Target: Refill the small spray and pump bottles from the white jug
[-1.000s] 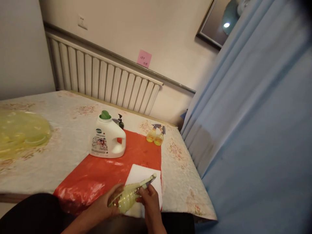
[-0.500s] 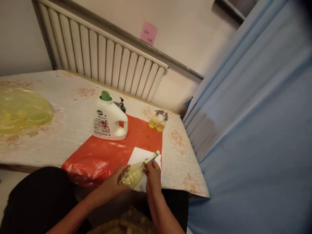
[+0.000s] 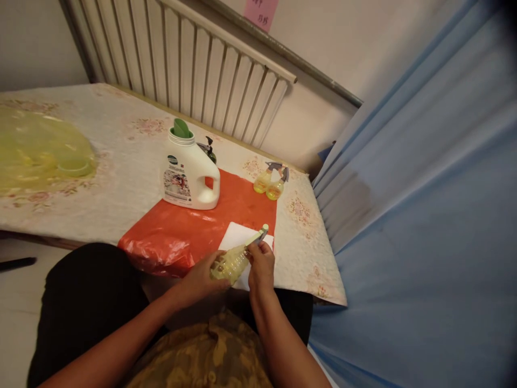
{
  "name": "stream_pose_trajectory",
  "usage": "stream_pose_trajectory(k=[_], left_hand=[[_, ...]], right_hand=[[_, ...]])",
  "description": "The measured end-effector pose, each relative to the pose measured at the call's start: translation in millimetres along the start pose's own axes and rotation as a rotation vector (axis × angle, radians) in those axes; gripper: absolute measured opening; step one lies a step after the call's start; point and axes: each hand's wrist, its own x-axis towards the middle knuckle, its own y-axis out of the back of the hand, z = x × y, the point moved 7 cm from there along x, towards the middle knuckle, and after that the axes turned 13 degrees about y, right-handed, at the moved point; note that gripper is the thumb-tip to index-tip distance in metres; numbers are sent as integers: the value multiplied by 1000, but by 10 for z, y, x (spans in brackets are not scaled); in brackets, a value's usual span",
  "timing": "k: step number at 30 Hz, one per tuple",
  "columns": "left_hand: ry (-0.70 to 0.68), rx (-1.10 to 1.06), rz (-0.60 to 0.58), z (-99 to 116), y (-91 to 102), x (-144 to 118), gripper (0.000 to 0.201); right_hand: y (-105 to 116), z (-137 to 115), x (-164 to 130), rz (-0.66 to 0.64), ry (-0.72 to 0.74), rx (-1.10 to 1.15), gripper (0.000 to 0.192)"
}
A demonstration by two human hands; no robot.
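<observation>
A clear, ribbed spray bottle (image 3: 233, 265) with pale yellow tint lies tilted between my two hands, its light green and grey spray head pointing up and right. Wrapped round its base end is my left hand (image 3: 205, 279). My right hand (image 3: 260, 264) is closed at the neck, just under the spray head, with thumb and fingers pinched there. Beneath the bottle a white sheet (image 3: 238, 233) rests on a red plastic bag (image 3: 177, 237) at the table's front edge.
A white jug (image 3: 193, 180) with a green cap piece stands on the red bag. A dark pump bottle (image 3: 210, 152) is partly behind it. Two yellow spray bottles (image 3: 270, 183) stand farther right. A yellow plastic bag (image 3: 40, 151) lies left; a blue curtain (image 3: 412, 215) hangs right.
The whole view has tilted downward, so the table sits higher and more of my lap shows. Both hands keep their hold on the spray bottle.
</observation>
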Motion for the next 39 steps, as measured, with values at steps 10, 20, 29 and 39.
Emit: stream_pose_trajectory(k=[10,20,29,39], left_hand=[[38,-144,-202,-39,-14,-48,76],[80,-575,-510,-9,-107,-225,63],[14,-201,-235,-114,-9,-33,71],[-56,-25,-9,-19,5,-13,70]], right_hand=[[-116,-107,-34,-111,-33,91,25],[-238,-132,-98,-230,-71,179,38],[-217,-100,-98,-209,-62,122,32],[-269,-92,-187,-242,-84,62,28]])
